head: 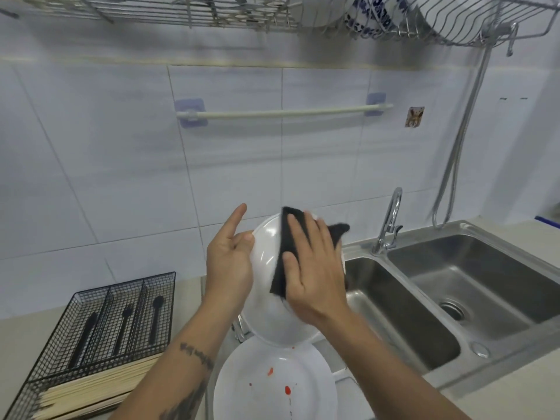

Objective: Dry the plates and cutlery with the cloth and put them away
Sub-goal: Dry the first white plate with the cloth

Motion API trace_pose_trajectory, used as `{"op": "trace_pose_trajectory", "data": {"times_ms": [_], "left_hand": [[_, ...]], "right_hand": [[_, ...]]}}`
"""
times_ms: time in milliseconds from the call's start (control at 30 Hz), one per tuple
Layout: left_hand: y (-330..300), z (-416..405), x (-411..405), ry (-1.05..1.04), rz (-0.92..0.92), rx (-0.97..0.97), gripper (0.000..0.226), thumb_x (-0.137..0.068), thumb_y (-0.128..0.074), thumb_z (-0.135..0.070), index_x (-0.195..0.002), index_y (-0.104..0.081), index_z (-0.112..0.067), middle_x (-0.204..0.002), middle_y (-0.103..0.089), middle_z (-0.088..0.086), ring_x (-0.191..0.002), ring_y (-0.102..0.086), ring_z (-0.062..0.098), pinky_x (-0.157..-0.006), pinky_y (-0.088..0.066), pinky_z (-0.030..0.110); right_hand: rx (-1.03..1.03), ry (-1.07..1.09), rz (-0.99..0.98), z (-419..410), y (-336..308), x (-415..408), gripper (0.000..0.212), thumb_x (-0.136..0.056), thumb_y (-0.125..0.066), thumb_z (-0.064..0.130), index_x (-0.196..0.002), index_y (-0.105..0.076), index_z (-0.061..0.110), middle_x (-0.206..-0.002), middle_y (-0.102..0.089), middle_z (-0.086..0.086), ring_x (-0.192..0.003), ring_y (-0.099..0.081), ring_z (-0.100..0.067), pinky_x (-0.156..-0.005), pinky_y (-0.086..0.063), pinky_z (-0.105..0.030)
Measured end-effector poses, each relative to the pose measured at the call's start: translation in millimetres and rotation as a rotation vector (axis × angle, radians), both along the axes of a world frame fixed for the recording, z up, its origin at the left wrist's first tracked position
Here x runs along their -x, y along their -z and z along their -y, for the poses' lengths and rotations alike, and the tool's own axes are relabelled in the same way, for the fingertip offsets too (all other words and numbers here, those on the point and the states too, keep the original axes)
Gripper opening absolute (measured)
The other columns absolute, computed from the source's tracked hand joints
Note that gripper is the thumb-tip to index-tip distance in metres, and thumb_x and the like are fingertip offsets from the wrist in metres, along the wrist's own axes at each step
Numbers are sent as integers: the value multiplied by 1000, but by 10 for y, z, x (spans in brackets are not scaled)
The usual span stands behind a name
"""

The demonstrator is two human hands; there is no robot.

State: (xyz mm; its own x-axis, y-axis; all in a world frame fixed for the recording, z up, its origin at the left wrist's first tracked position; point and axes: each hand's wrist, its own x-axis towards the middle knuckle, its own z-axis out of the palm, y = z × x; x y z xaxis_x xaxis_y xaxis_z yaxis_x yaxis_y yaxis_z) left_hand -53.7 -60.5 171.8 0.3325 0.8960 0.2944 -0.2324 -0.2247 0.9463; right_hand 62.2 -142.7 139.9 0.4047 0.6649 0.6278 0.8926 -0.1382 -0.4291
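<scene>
Left hand: your left hand [229, 262] grips white plate [266, 268] rim, thumb on edge, index finger straight.
Right hand: your right hand [315, 268] flat, fingers spread, pressing black cloth [288, 253] onto plate.
Plate: tilted between your fingers.

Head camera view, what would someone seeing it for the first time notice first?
At centre, the right hand presses a black cloth flat against a tilted white plate, which the left hand holds by its rim. Below it lies another white plate with red spots, and at lower left a black wire cutlery tray.
</scene>
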Motion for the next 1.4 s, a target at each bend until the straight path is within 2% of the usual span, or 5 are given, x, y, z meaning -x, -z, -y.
{"op": "trace_pose_trajectory", "data": {"times_ms": [200, 367, 600, 933, 1400], "left_hand": [[33, 21, -4, -3, 23, 18, 54, -99, -49, 1, -127, -63, -43, -63, -54, -1, -60, -44, 19, -61, -47, 30], [129, -57, 126, -4, 20, 21, 52, -98, -53, -2, -119, -68, -47, -78, -68, 4, -68, -56, 20, -69, -54, 32], [175, -24, -43, 78, -64, -77, 53, -97, -53, 3, -120, -68, -42, -59, -49, -9, -59, -45, 9, -66, -46, 19], [188, -153, 157, 143, -58, -113, 50, -98, -55, 1, -119, -68, -43, -72, -69, 5, -69, -62, 11, -73, -53, 20], [347, -213, 346, 25, -241, -302, 33, -92, -60, -14, -115, -69, -37, -97, -68, -9, -90, -62, 1, -82, -45, 11]], "right_hand": [[-3, 26, -35, -50, 37, -178, 59, -97, -23, 44, -155, -24, 29, -162, -22, 1, -149, -17, -20, -120, -15, -44], [-51, -11, -490, 73, 382, -313, 60, -96, -25, 40, -155, -19, 32, -162, -19, 10, -147, -12, 0, -109, 2, -3], [1, -9, -103, -88, 17, -180, 61, -97, -21, 45, -156, -15, 33, -164, -13, 5, -150, -8, -18, -122, -7, -43], [-8, -69, -356, 121, 69, -315, 50, -94, -31, 40, -145, -35, 39, -132, -46, 6, -119, -40, -16, -107, -32, -35], [-12, -172, 5, 228, 90, 91, 19, -85, -52, 17, -103, -58, 21, -93, -59, 8, -85, -53, -17, -74, -46, -37]]}}
